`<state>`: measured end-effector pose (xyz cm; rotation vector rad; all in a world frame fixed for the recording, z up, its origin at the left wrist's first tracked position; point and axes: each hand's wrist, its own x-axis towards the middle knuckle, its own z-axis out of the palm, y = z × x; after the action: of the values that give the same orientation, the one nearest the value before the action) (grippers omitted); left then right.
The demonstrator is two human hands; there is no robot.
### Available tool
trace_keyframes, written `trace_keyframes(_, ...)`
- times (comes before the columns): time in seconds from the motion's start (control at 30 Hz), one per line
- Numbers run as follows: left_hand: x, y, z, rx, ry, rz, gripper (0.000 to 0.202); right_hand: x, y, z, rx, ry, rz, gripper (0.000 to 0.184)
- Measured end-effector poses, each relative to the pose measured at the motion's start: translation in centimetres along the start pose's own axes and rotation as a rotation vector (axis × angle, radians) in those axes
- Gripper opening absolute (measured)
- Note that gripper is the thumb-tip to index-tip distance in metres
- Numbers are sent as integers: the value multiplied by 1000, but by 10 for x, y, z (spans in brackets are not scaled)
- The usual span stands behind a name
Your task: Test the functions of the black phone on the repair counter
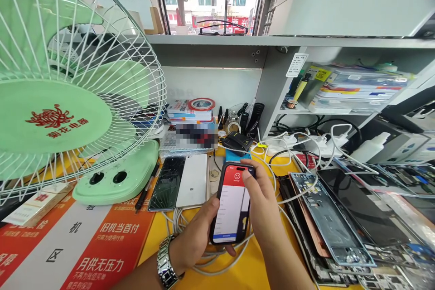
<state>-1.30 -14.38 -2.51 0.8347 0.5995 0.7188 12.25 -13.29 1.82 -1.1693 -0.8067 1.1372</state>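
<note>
The left grip (193,240) is closed around the smartphone (229,208), held at 6 o'clock above the yellow worktop (258,272), its screen tilted up for viewing; the right grip (263,201), partly closed, pinches its upper corner.

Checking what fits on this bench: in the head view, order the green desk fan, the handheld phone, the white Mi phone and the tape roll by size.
Green desk fan: largest.
Handheld phone and white Mi phone: unsure; the handheld one looks bigger but is nearer the camera.
Tape roll: smallest.
</note>
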Motion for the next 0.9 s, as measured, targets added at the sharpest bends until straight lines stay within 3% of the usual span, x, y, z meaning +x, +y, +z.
trace_keyframes(0.2, 1, 10, 2, -200, 30, -55, 62, 6, 9, -5, 135, -88, 83, 43)
trace_keyframes(0.33, 1, 16, 1, -276, 88, 21, 59, 4, 10, -4, 107, -266, 78, 39)
trace_keyframes(0.5, 2, 21, -1, -308, 108, 89, 55, 1, 5, 0, 116, -451, 42, 48)
trace_keyframes(0.63, 2, 20, -1, -320, 105, 73, 52, 2, 6, -2, 69, -403, 25, 43)
trace_keyframes(0.9, 3, 10, -4, -296, 34, 38, 59, 2, 3, -3, 172, -146, 98, 36)
